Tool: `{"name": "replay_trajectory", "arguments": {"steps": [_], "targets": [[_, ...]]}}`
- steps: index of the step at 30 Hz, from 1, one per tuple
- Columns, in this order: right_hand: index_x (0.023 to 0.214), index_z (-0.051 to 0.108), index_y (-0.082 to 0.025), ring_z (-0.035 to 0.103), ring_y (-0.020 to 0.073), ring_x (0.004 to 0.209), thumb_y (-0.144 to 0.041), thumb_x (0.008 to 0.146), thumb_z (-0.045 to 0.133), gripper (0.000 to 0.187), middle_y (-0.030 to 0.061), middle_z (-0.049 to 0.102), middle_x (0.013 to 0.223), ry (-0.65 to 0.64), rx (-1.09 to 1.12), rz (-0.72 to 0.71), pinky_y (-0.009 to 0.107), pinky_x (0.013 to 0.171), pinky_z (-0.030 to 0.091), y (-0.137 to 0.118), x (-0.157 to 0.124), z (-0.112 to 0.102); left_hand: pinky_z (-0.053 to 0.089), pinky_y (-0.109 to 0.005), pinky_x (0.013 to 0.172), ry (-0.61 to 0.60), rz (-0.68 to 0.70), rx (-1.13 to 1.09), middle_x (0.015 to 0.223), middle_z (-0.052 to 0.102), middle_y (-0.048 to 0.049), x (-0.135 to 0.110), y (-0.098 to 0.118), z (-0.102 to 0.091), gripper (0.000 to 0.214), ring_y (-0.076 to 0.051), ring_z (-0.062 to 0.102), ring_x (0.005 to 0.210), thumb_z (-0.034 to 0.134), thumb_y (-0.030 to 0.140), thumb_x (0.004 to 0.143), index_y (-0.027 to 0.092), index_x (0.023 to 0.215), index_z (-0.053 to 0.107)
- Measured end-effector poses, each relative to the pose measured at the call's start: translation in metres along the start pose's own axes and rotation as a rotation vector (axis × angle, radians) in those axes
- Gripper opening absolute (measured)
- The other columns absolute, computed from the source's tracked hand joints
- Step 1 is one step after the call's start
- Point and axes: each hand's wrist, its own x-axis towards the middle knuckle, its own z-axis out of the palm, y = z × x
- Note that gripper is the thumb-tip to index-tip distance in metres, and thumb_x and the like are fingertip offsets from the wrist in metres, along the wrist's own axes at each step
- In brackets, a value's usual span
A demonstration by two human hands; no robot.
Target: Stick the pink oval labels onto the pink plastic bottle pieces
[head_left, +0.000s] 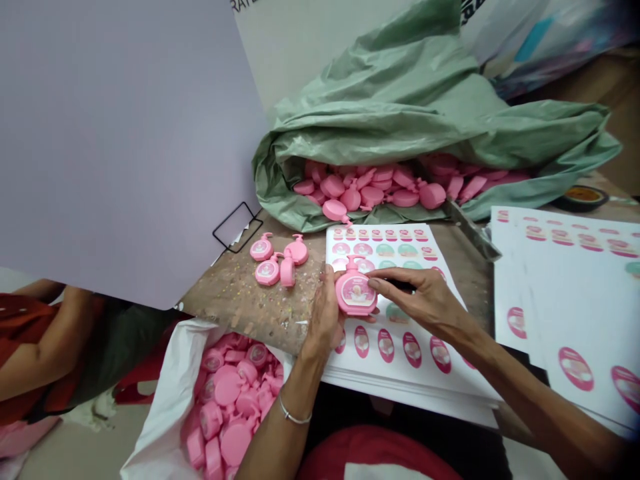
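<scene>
My left hand [326, 310] is wrapped around a pink toy pump bottle [349, 308], held upright above a stack of sticker sheets [383, 363]. An oval label with a pink and white picture covers the bottle's front. From the right, my right hand [417, 293] reaches over, thumb and forefinger pinched together at the label's right edge. Something dark shows beneath those fingers, too hidden to name. Several pink pump bottles [267, 271] lie in a small group on the worn wooden table [225, 293], left of my hands; some carry labels.
A green sack [380, 113] full of pink bottles lies open at the back. Below the table's left edge, a white sack [165, 393] holds more. A metal ruler-like strip [473, 230] and more sticker sheets [590, 300] are right. Behind a pale panel [120, 147] sits another person [50, 347].
</scene>
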Motion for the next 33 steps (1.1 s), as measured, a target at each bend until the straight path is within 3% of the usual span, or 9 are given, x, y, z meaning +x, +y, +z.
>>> {"name": "replay_trajectory", "arguments": {"steps": [10, 27, 30, 33], "targets": [[0.087, 0.075, -0.024, 0.067, 0.0196, 0.071, -0.043, 0.078, 0.065, 0.022, 0.0010, 0.075, 0.085, 0.034, 0.005, -0.007, 0.030, 0.057, 0.052, -0.0046, -0.0003, 0.0022, 0.059, -0.033, 0.057, 0.025, 0.020, -0.017, 0.090, 0.071, -0.0109, -0.0002, 0.0001, -0.0012, 0.058, -0.022, 0.070, 0.072, 0.036, 0.061, 0.090, 0.014, 0.110, 0.063], [0.088, 0.074, -0.025, 0.065, 0.0181, 0.069, -0.041, 0.079, 0.065, 0.021, 0.0020, 0.074, 0.085, 0.055, -0.032, -0.052, 0.031, 0.060, 0.051, -0.0057, 0.0000, 0.0045, 0.058, -0.027, 0.054, -0.001, 0.031, -0.024, 0.088, 0.070, -0.0082, 0.0000, 0.0019, -0.0030, 0.060, -0.020, 0.070, 0.070, 0.034, 0.062, 0.091, 0.013, 0.110, 0.062], [0.090, 0.073, -0.025, 0.064, 0.0175, 0.067, -0.043, 0.081, 0.062, 0.023, 0.0026, 0.074, 0.084, 0.061, -0.083, -0.081, 0.031, 0.059, 0.049, -0.0046, 0.0000, 0.0061, 0.058, -0.028, 0.054, -0.028, 0.031, -0.024, 0.089, 0.070, -0.0088, -0.0010, 0.0026, -0.0035, 0.061, -0.020, 0.070, 0.070, 0.034, 0.064, 0.090, 0.014, 0.111, 0.061], [0.093, 0.073, -0.024, 0.063, 0.0186, 0.068, -0.045, 0.085, 0.058, 0.027, 0.0047, 0.073, 0.083, 0.094, -0.286, -0.191, 0.034, 0.067, 0.046, -0.0022, 0.0009, 0.0052, 0.059, -0.030, 0.055, -0.087, 0.072, -0.006, 0.089, 0.069, -0.0097, -0.0029, 0.0032, -0.0061, 0.059, -0.022, 0.070, 0.072, 0.041, 0.065, 0.086, 0.014, 0.107, 0.062]]}}
